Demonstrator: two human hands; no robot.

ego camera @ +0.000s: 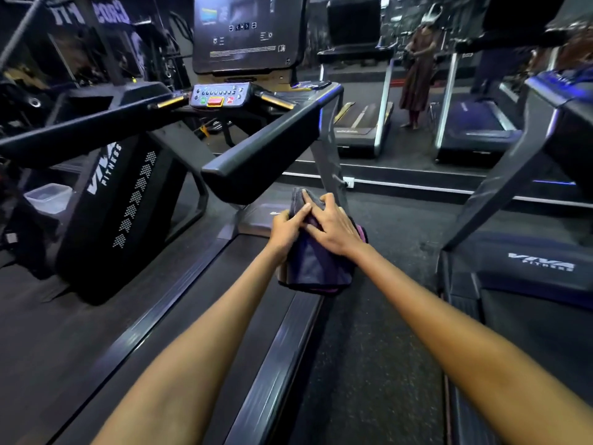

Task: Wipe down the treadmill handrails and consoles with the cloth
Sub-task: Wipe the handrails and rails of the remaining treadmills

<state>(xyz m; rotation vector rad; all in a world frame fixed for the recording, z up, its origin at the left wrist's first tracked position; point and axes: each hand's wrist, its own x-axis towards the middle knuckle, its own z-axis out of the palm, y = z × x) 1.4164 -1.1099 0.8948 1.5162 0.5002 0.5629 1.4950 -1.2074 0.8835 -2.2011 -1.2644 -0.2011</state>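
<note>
A dark purple folded cloth (316, 268) hangs between both hands, just below the end of the treadmill's right handrail (266, 146). My left hand (287, 228) grips the cloth's left edge, thumb on top. My right hand (332, 228) lies over the cloth with straight fingers pressing its upper part. The left handrail (80, 130) runs off to the left. The button console (219, 95) sits between the rails, with the dark screen (248, 30) above it.
A second treadmill (542, 268) stands close on the right, with rubber floor (385, 332) between the two. A mirror at the back reflects a person (417, 75) and more treadmills. A clear plastic tub (48, 197) sits at the left.
</note>
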